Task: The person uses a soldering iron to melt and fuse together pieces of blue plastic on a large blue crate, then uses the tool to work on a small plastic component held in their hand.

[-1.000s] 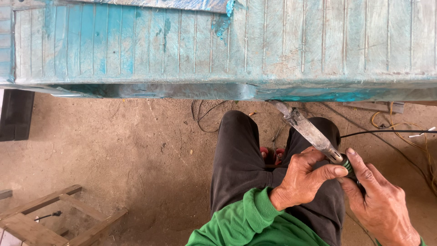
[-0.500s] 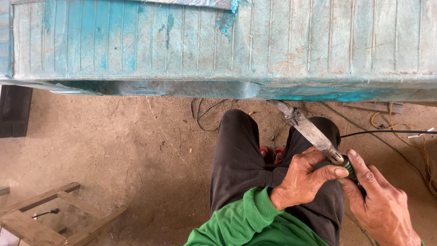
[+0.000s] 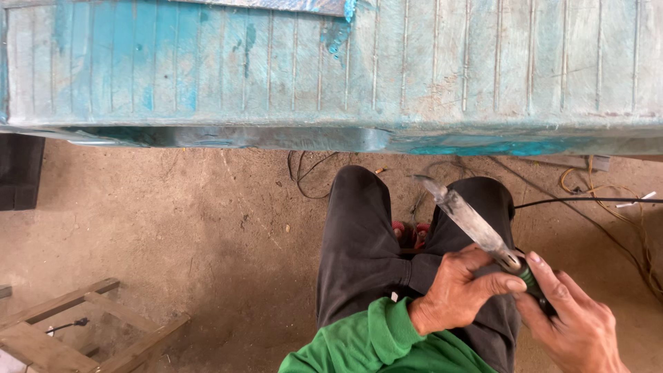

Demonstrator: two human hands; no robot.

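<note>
Big worn turquoise plank wall (image 3: 331,69) spans the top, dirt floor (image 3: 173,228) below, wooden frame (image 3: 76,331) at lower left. Person crouches in black trousers (image 3: 359,242); both hands meet at a dusty flat-bladed tool (image 3: 469,221) over the right knee. Left hand (image 3: 459,293) is curled shut round the blade's base, right hand (image 3: 577,324) is wrapped on the green handle (image 3: 533,284). Looks like a gripping or adjusting step; next needs a firm two-handed hold, blade kept off the leg.

Floor (image 3: 173,235): bare packed dirt, brown, scuffed. Black cable (image 3: 587,201) runs along it at right; yellow cord (image 3: 608,190) tangled beside. Loose dark wires (image 3: 304,173) near the blue-painted plank structure (image 3: 331,76). Wooden frame (image 3: 69,331) rests at lower left. Dark block (image 3: 19,173) at left edge.
</note>
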